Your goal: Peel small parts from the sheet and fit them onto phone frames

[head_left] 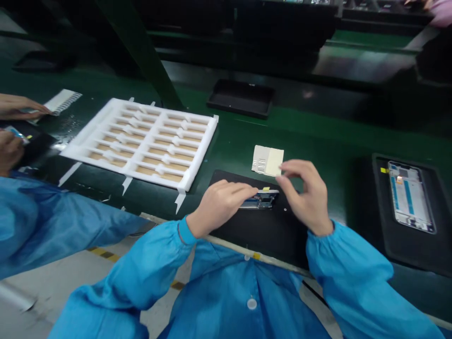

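My left hand (pixel 223 202) is closed on a phone frame (pixel 263 198) and tilts it up on its long edge above a black mat (pixel 259 235). A small yellow tab sticks up from the frame's top edge. My right hand (pixel 306 193) is raised to the right of the frame, thumb and index finger brought together in a pinch. Whatever may lie between those fingertips is too small to make out. Just behind the fingertips lies a small cream sticker sheet (pixel 269 161) with short strips at its left; whether they touch it I cannot tell.
A white foam tray (pixel 159 141) with slotted compartments lies to the left. Another phone frame (pixel 412 197) rests in a black tray (pixel 383 207) at right. A shallow black tray (pixel 240 98) sits farther back. At far left, a co-worker's hands (pixel 16 107) handle a similar sheet.
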The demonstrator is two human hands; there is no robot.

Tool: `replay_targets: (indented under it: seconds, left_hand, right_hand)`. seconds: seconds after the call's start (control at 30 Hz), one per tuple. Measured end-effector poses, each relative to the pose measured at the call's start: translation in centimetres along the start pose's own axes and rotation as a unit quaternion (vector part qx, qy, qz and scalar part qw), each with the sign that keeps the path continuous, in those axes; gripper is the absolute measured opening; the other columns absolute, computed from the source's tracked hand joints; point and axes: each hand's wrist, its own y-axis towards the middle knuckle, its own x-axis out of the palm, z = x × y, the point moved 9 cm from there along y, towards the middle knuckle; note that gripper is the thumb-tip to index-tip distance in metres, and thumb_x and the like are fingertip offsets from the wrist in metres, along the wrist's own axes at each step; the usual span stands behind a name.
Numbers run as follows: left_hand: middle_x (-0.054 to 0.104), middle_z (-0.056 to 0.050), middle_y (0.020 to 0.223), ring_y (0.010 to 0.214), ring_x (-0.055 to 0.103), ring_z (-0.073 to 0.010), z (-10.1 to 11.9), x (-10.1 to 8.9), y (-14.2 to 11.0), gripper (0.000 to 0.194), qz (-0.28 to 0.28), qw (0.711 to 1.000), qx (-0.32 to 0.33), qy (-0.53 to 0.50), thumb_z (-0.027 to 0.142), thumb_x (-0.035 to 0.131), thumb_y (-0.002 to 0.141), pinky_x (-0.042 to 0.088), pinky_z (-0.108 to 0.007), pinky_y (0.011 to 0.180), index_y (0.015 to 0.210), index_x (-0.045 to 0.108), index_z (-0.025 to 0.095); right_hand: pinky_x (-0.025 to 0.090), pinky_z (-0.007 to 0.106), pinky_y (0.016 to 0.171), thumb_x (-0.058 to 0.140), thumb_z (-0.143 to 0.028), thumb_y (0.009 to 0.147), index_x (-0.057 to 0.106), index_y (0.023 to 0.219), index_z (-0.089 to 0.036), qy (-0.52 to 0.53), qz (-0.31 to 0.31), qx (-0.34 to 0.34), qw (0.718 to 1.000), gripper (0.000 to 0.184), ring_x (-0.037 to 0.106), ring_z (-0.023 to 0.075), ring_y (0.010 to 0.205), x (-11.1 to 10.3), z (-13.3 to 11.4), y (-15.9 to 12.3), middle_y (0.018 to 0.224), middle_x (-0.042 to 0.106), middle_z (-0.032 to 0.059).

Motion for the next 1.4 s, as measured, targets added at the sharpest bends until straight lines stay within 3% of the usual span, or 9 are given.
replay_targets:
  seconds: [0.17, 0.3, 0.67, 0.8, 0.9, 1.0, 1.07, 1.17, 1.4]
  left_hand:
    - [0.076, -0.001, 0.104, 0.098, 0.07, -0.0175, -6.4, 3.6, 2.7, 0.018, -0.134, 0.949, -0.16, -0.235, 0.03, 0.061, 0.092, 0.051, -0.022, 0.083, 0.1, 0.074, 0.02]
    - [0.077, -0.002, 0.099, 0.09, 0.071, -0.0172, -7.8, 4.8, 2.6, 0.019, -0.149, 0.922, -0.2, -0.296, 0.03, 0.065, 0.089, 0.051, -0.021, 0.078, 0.099, 0.076, 0.019]
    - [0.077, 0.002, 0.099, 0.089, 0.069, -0.015, -7.6, 4.2, 1.9, 0.022, -0.153, 0.929, -0.2, -0.272, 0.032, 0.059, 0.093, 0.046, -0.02, 0.074, 0.1, 0.077, 0.022]
    - [0.077, 0.002, 0.099, 0.091, 0.07, -0.0156, -7.2, 3.7, 1.6, 0.02, -0.146, 0.938, -0.199, -0.245, 0.03, 0.059, 0.093, 0.048, -0.021, 0.076, 0.1, 0.076, 0.022]
    - [0.076, 0.001, 0.103, 0.098, 0.07, -0.0162, -6.3, 2.2, 1.0, 0.02, -0.105, 0.954, -0.181, -0.212, 0.027, 0.057, 0.096, 0.049, -0.022, 0.084, 0.102, 0.075, 0.021]
    - [0.074, -0.002, 0.108, 0.101, 0.068, -0.0164, -4.8, -0.1, 0.0, 0.021, -0.027, 0.975, -0.142, -0.168, 0.023, 0.053, 0.098, 0.051, -0.026, 0.09, 0.107, 0.072, 0.018]
    - [0.073, -0.005, 0.109, 0.102, 0.068, -0.0169, -3.5, -1.2, -0.9, 0.021, 0.017, 0.986, -0.106, -0.128, 0.02, 0.051, 0.099, 0.053, -0.028, 0.091, 0.109, 0.069, 0.016]
    - [0.073, -0.007, 0.109, 0.101, 0.068, -0.018, -1.7, -1.9, -1.8, 0.021, 0.044, 0.996, -0.053, -0.064, 0.018, 0.051, 0.098, 0.055, -0.031, 0.089, 0.112, 0.066, 0.014]
    - [0.074, -0.004, 0.108, 0.1, 0.07, -0.0166, -1.1, -1.9, -2.4, 0.019, 0.0, 0.995, -0.066, -0.081, 0.02, 0.053, 0.098, 0.056, -0.029, 0.089, 0.112, 0.065, 0.016]
  right_hand:
    - [0.045, 0.031, 0.072, 0.061, -0.014, 0.086, 0.065, 0.079, -0.018, -0.077, -0.193, 0.066, 0.976, 0.009, 0.058, 0.0181, 0.075, 7.9, 6.3, 5.4, 0.08, 0.064, 0.004]
    - [0.041, 0.03, 0.071, 0.061, -0.013, 0.085, 0.063, 0.076, -0.018, -0.108, -0.232, 0.054, 0.965, 0.011, 0.056, 0.0186, 0.075, 10.3, 7.6, 6.0, 0.078, 0.062, 0.004]
    - [0.043, 0.038, 0.08, 0.051, -0.016, 0.091, 0.058, 0.081, -0.018, -0.158, -0.242, 0.01, 0.957, 0.012, 0.054, 0.0266, 0.089, 10.6, 6.7, 5.1, 0.087, 0.058, 0.0098]
    - [0.045, 0.039, 0.083, 0.051, -0.017, 0.092, 0.06, 0.084, -0.018, -0.147, -0.201, 0.007, 0.969, 0.012, 0.056, 0.0258, 0.091, 8.9, 5.1, 5.1, 0.091, 0.06, 0.01]
    - [0.049, 0.036, 0.083, 0.053, -0.025, 0.096, 0.063, 0.093, -0.019, -0.037, -0.153, 0.044, 0.987, 0.012, 0.06, 0.0227, 0.091, 6.6, 3.2, 3.8, 0.096, 0.064, 0.0078]
    - [0.053, 0.032, 0.081, 0.061, -0.032, 0.094, 0.066, 0.107, -0.023, 0.145, -0.199, 0.102, 0.964, 0.017, 0.066, 0.0198, 0.091, 6.6, 1.5, 0.7, 0.103, 0.07, 0.0034]
    - [0.052, 0.031, 0.089, 0.064, -0.03, 0.093, 0.066, 0.114, -0.025, 0.181, -0.197, 0.107, 0.957, 0.021, 0.066, 0.0192, 0.101, 6.3, 0.5, -0.9, 0.11, 0.07, 0.0016]
    - [0.05, 0.03, 0.097, 0.061, -0.021, 0.095, 0.065, 0.119, -0.027, 0.169, -0.144, 0.062, 0.973, 0.025, 0.064, 0.0174, 0.107, 5.3, -0.7, -1.9, 0.116, 0.069, 0.0011]
    - [0.053, 0.029, 0.09, 0.052, -0.01, 0.097, 0.066, 0.112, -0.022, 0.17, -0.191, -0.041, 0.966, 0.024, 0.064, 0.0164, 0.1, 5.4, -2.5, -2.5, 0.106, 0.067, 0.0056]
